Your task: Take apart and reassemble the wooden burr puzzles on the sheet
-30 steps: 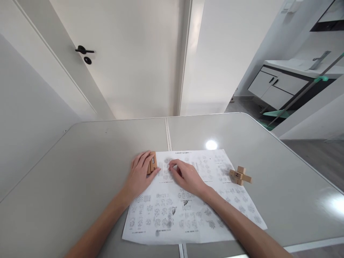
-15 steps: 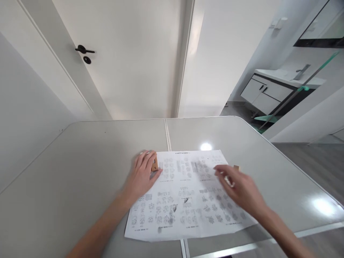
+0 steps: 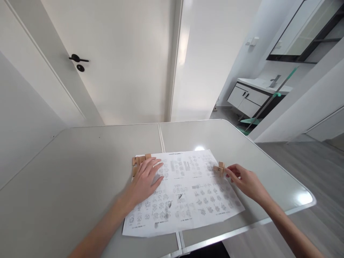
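Observation:
My left hand (image 3: 146,178) lies palm down on the left part of a printed paper sheet (image 3: 185,222), fingers stretched out. Several notched wooden puzzle pieces (image 3: 135,162) sit by its fingers at the sheet's top left corner, partly covered by the hand. At the sheet's right edge stands a small cluster of interlocked wooden puzzle pieces (image 3: 221,167), one bearing a dark mark. My right hand (image 3: 245,181) is beside this cluster, its thumb and fingertips pinched at the right side. The exact contact there is too small to see clearly.
The sheet lies across the seam of a grey folding table (image 3: 80,172) with a pale metal rim. Beyond the far edge stands a white door (image 3: 120,64) with a black handle. To the right are a washbasin cabinet (image 3: 249,98) and a green-and-grey pole (image 3: 279,91).
My right hand has moved from over the sheet to the right of the wooden cluster, which now shows fully. My left hand has shifted, uncovering more wooden pieces. The view has turned slightly right.

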Action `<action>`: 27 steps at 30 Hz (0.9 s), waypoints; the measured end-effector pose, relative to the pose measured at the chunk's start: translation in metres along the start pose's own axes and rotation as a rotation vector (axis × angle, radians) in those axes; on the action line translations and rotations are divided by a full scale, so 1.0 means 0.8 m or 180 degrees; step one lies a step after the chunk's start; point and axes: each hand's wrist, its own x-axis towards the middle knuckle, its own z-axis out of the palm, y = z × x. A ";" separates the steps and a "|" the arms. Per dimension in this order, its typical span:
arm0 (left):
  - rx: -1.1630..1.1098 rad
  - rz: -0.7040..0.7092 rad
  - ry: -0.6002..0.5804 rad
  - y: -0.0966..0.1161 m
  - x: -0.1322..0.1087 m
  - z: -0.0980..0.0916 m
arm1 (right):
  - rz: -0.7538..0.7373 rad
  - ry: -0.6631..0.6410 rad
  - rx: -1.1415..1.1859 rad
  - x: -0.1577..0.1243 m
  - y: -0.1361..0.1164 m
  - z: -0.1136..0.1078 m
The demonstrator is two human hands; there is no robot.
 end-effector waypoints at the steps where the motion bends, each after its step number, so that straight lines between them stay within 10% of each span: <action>1: -0.0166 -0.0012 -0.0021 0.005 0.000 -0.001 | -0.0097 0.0100 0.0046 -0.003 -0.011 0.003; 15: -0.3739 -0.0915 -0.1029 0.062 -0.002 -0.017 | -0.1992 0.0588 0.0411 -0.078 -0.174 0.082; 27: -0.3753 -0.1352 -0.0759 0.065 -0.004 -0.019 | -0.1651 0.0577 0.0770 -0.090 -0.190 0.132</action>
